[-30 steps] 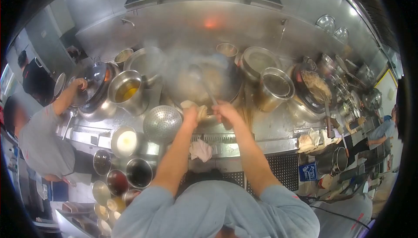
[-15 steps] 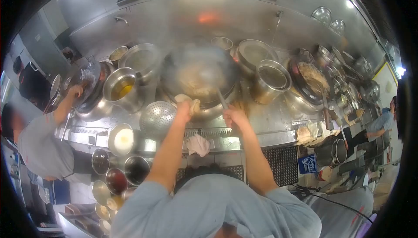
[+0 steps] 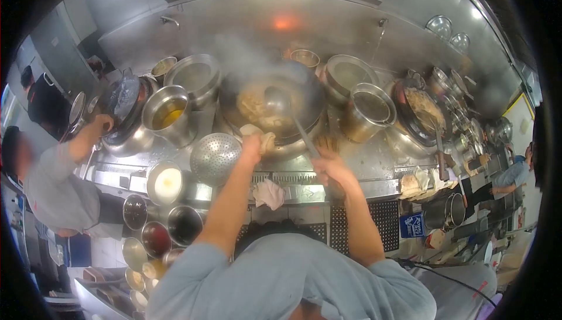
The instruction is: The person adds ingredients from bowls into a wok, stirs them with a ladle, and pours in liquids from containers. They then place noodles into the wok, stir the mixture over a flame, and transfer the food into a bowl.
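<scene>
My left hand is closed around a folded cloth at the near rim of a large dark wok. Pale brownish food lies in the wok, partly veiled by steam. Gripped in my right hand is the long handle of a ladle; its bowl rests in among the food. To the left of my left hand lies a round perforated strainer. A second crumpled cloth hangs at the counter's front edge, below my hands.
Left of the wok stands a metal pot of yellow oil; to its right, a deep pot. Another food-filled wok sits farther right. A co-worker works at the left, beside several sauce containers.
My right hand has moved down and right, drawing the ladle handle back. The food has shifted and shows more clearly, with steam now rising toward the back left.
</scene>
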